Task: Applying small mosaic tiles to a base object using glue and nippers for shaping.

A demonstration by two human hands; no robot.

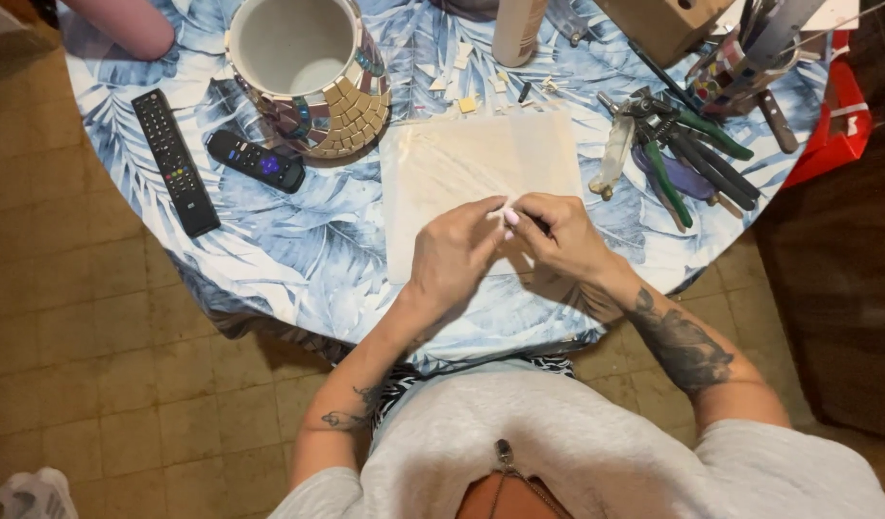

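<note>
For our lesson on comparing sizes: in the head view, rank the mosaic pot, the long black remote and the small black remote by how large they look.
1. mosaic pot, clearly largest
2. long black remote
3. small black remote, smallest

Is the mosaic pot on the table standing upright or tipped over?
Upright. The mosaic pot stands on the table with its round opening facing up, showing its white inside.

A pale cream, square sheet of thin translucent material (pixel 471 168) lies flat on the leaf-patterned worktop (pixel 298 259), its near edge under both hands.
</note>
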